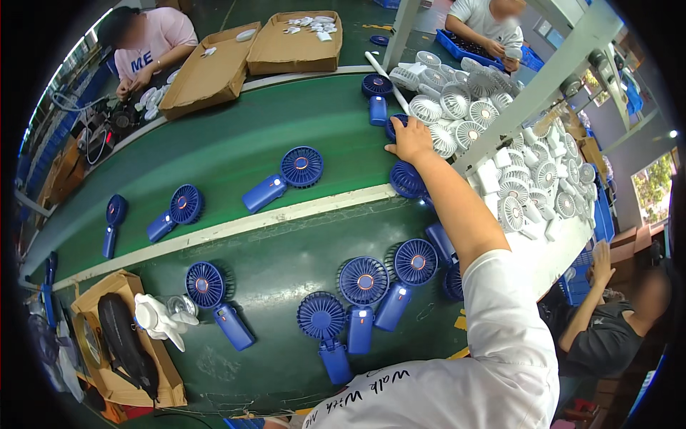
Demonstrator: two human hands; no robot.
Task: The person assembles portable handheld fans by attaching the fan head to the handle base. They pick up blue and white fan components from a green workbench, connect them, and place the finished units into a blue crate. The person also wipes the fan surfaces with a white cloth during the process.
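Note:
My right hand [412,141] reaches far out over the green belt, its fingers curved over a blue handheld fan [394,126] that it mostly hides. Just nearer, beside my forearm, lies another blue fan [407,179]; beyond my fingers sits one more [377,86]. Three blue fans are spaced along the belt to the left, among them one with its handle toward me [301,167]. On the near green tabletop, several blue fans lie face up, including a pair side by side [364,280] [415,262] and one farther left [205,284]. My left hand is out of view.
White fans [471,107] are heaped right of my hand, beside a grey metal post [500,143]. A cardboard box [171,372] with a black case stands at near left. Cardboard trays [296,61] hold white parts across the belt. Co-workers sit at far left, far right and near right.

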